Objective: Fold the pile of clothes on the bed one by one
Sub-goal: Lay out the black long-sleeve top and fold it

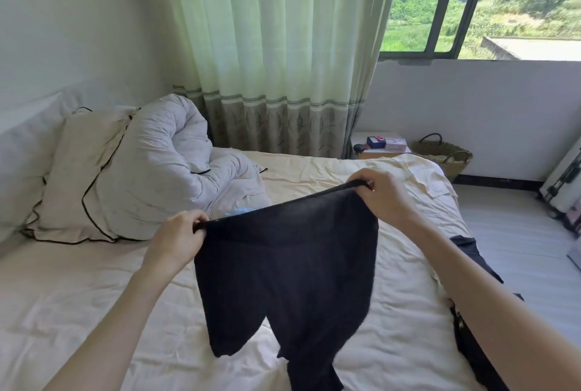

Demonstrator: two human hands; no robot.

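Note:
A pair of black trousers [289,268] hangs in the air over the bed [78,312], waistband up and stretched flat, legs dangling toward the sheet. My left hand [179,241] pinches the left end of the waistband. My right hand [382,194] grips the right end, a little higher and farther away. More dark clothes [471,261] lie at the bed's right edge, partly hidden behind my right forearm. A bit of blue fabric [240,211] peeks out just behind the waistband.
A pillow [78,177] and a bundled white duvet [169,158] fill the head of the bed at the left. A green curtain [276,60] hangs behind. A small bedside table [380,145] and a woven basket [443,155] stand on the floor beyond the bed's far right corner.

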